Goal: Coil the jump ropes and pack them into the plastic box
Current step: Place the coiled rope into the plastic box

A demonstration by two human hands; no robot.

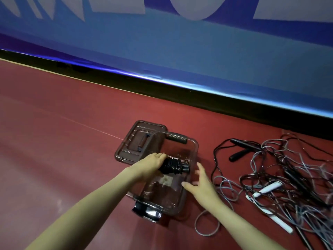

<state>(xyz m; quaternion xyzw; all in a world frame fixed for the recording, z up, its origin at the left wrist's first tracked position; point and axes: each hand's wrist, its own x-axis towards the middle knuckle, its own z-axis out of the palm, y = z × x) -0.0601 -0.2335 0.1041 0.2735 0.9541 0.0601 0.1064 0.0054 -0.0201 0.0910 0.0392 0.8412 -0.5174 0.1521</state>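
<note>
Left hand (pixel 151 164) is gripping a coiled black jump rope (pixel 173 166) inside the plastic box (pixel 193 152) — the grip is wrapped round the bundle's left end. The bundle's long axis is running left to right, its handle ends pointing right toward the box's right wall. Right hand (pixel 200 183) is lying released, fingers spread, resting on the box's right rim.

The box is clear, open, long axis running away from the camera, with a black latch at each short end. One lid (pixel 137 143) is lying flat on the floor, touching the box's far-left side.

Red floor (pixel 63 132); a blue banner (pixel 180 51) is running along the far edge.

Right of the box — a loose tangle of ropes (pixel 288 177), black and grey cords. Visible handles: two black (pixel 239 154), three white (pixel 268 188). Rope count in the tangle: can't tell.
</note>
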